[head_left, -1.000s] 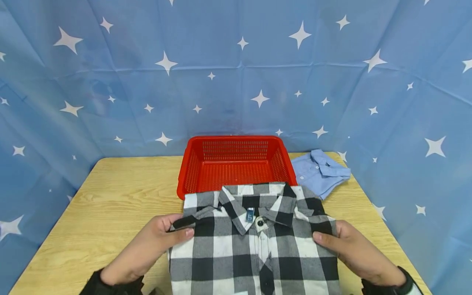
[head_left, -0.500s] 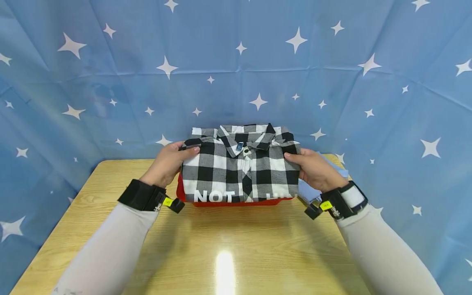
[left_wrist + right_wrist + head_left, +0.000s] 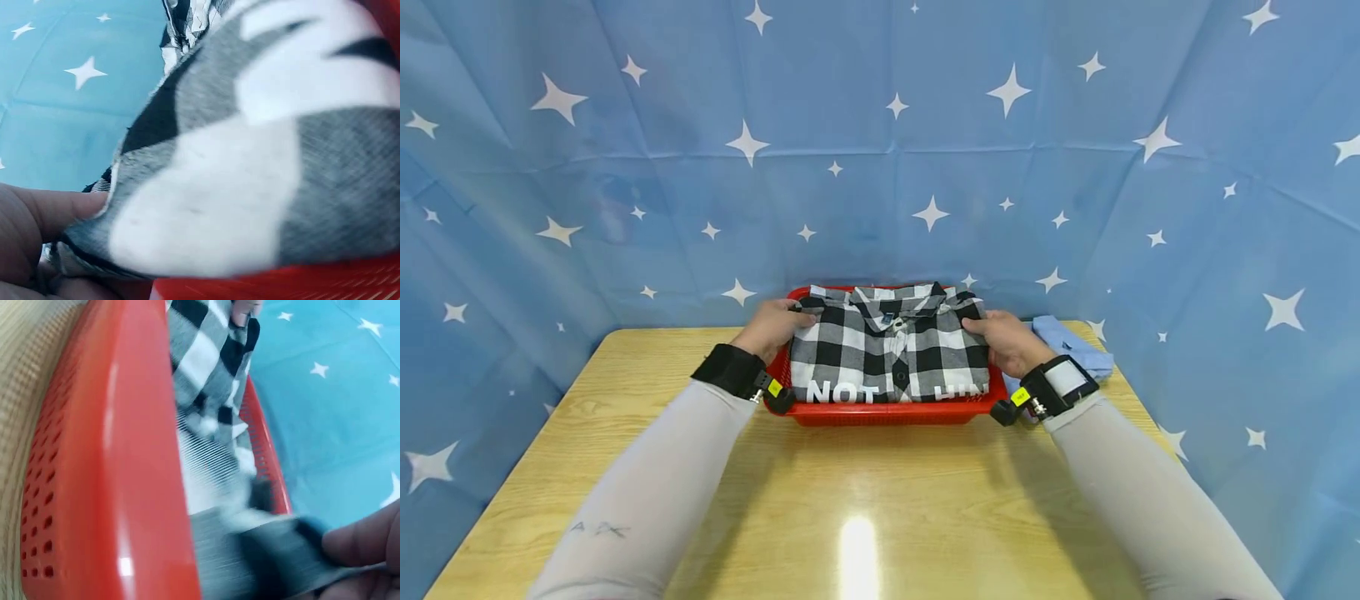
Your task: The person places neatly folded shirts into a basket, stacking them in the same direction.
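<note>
A folded black, white and grey checked shirt (image 3: pixel 887 350) lies within the rim of the red plastic basket (image 3: pixel 880 414), collar toward the back, white lettering along its front. My left hand (image 3: pixel 775 327) pinches the shirt's left side near the shoulder, thumb on top. On the opposite side my right hand (image 3: pixel 1009 342) grips the shirt the same way. In the left wrist view the left hand (image 3: pixel 44 231) holds a fabric edge close over the basket's rim. The right wrist view shows the right hand (image 3: pixel 369 550) pinching the cloth, which is blurred there.
A folded light blue shirt (image 3: pixel 1075 348) lies on the wooden table (image 3: pixel 865 475) to the right of the basket, partly behind my right hand. Behind the table hangs a blue curtain (image 3: pixel 850 108) with white stars.
Both hands have carried the checked shirt forward from the front of the table, over the basket and then down into it. The light blue shirt has stayed in place.
</note>
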